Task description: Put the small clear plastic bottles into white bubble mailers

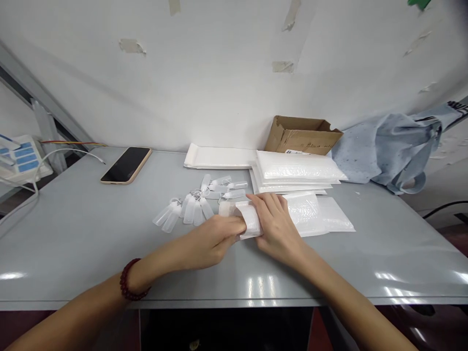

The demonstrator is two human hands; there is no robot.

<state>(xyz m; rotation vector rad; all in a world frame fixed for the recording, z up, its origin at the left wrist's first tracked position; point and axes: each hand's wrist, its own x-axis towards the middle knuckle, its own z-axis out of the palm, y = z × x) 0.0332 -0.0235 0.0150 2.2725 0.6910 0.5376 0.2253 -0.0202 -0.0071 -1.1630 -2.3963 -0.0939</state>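
A white bubble mailer [252, 222] lies at the middle of the table, its mouth raised toward the left. My right hand [276, 224] grips it from above, thumb on the near side and fingers over the far side. At the mouth, my left hand [215, 241] has its fingers bent together with the tips tucked inside, so what they hold is hidden. Just beyond my left hand, several small translucent plastic bottles [197, 212] with looped caps lie in loose clusters. More white bubble mailers [334, 214] lie flat to the right of my right hand.
Behind my hands is a stack of padded mailers [300, 168], beside a long white mailer [223, 157]. An open cardboard box [305, 139] stands against the wall. A phone [126, 165] lies at the left, near a power strip [25, 156] and cable. Light-blue cloth [387, 146] bunches at the right.
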